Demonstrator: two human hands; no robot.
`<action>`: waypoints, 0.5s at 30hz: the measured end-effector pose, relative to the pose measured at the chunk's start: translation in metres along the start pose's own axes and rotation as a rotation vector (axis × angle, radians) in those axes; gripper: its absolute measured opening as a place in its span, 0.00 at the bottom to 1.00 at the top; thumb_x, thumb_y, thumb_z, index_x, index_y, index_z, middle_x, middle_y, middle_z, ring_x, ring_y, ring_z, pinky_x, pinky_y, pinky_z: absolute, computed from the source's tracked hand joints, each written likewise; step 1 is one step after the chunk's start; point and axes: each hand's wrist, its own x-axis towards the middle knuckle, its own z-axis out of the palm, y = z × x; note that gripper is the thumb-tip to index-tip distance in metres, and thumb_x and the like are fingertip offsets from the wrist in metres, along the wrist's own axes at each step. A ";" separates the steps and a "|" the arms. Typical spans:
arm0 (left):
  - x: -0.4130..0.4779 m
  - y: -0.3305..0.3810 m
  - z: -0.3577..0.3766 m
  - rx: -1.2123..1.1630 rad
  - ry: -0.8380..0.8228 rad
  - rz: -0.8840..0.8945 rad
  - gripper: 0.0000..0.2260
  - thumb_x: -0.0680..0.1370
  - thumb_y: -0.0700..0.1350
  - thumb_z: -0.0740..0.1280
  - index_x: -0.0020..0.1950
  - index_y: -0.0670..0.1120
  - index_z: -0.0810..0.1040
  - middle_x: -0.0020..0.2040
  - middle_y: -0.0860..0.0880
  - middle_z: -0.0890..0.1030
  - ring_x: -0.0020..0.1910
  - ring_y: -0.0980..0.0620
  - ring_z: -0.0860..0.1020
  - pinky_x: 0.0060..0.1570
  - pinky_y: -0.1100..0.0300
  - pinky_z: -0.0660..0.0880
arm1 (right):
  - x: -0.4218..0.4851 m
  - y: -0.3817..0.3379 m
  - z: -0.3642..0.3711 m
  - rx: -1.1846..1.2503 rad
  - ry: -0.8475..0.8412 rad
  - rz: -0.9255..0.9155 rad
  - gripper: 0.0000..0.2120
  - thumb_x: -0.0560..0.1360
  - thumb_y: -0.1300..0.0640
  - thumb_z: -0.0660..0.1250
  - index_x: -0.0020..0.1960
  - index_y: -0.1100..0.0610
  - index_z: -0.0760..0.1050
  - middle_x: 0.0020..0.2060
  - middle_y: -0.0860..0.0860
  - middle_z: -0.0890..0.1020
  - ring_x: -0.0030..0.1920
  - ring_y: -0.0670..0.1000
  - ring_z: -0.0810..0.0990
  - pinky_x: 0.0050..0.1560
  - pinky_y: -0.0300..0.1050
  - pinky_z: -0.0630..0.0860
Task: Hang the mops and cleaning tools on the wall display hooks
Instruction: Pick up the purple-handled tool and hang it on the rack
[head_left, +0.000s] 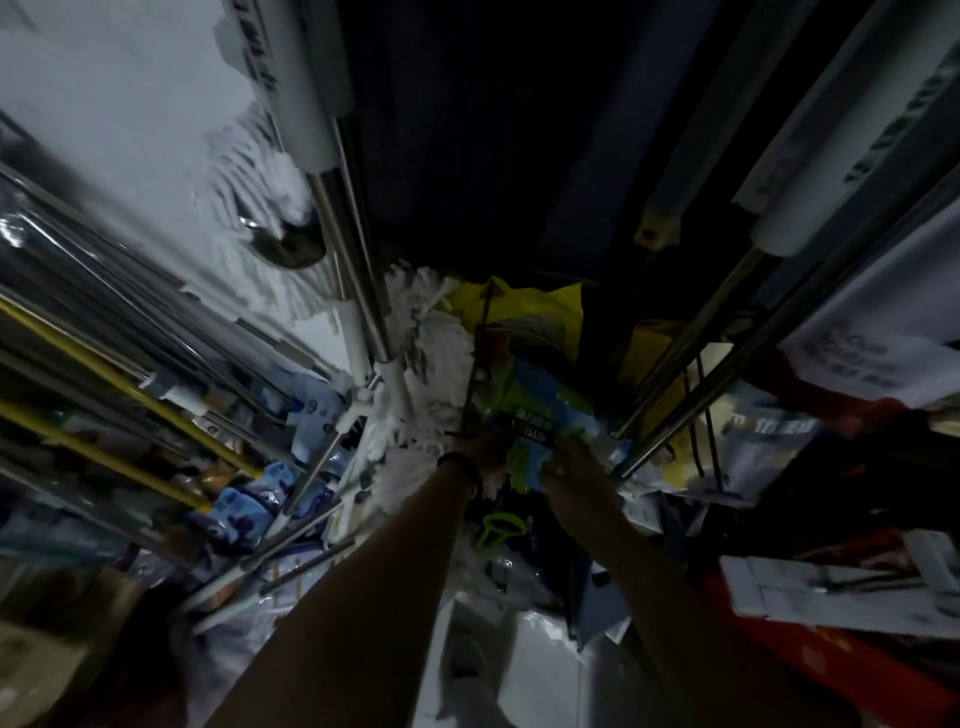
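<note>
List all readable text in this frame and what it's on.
Nothing reads clearly; the frame is dark and blurred.
left handle sleeve: dark print, blurred.
right handle sleeve: dark print, blurred.
package: white print on a dark band, unreadable.
white sheet: lines of print, too blurred.

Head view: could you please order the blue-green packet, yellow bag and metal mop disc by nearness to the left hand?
1. blue-green packet, beside the left hand.
2. yellow bag, above it.
3. metal mop disc, far upper left.
</note>
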 end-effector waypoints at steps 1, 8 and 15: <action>0.002 0.004 0.004 -0.093 -0.027 -0.017 0.21 0.83 0.43 0.67 0.76 0.44 0.71 0.70 0.34 0.77 0.64 0.28 0.73 0.65 0.38 0.72 | 0.003 0.007 0.000 0.006 0.003 0.023 0.24 0.82 0.61 0.68 0.75 0.63 0.67 0.59 0.54 0.74 0.48 0.46 0.75 0.39 0.34 0.72; 0.106 -0.046 0.006 -0.301 0.124 -0.039 0.34 0.73 0.43 0.78 0.77 0.48 0.70 0.56 0.43 0.85 0.38 0.47 0.86 0.39 0.50 0.84 | 0.018 0.040 -0.005 0.076 0.012 -0.014 0.20 0.81 0.58 0.69 0.72 0.57 0.71 0.60 0.57 0.78 0.45 0.52 0.80 0.42 0.40 0.77; 0.039 -0.048 0.011 -0.386 0.103 0.115 0.30 0.70 0.34 0.79 0.70 0.42 0.75 0.62 0.37 0.83 0.57 0.39 0.84 0.48 0.45 0.83 | 0.023 0.040 -0.012 0.068 -0.012 0.009 0.30 0.81 0.59 0.70 0.80 0.57 0.63 0.74 0.58 0.71 0.73 0.60 0.73 0.70 0.60 0.73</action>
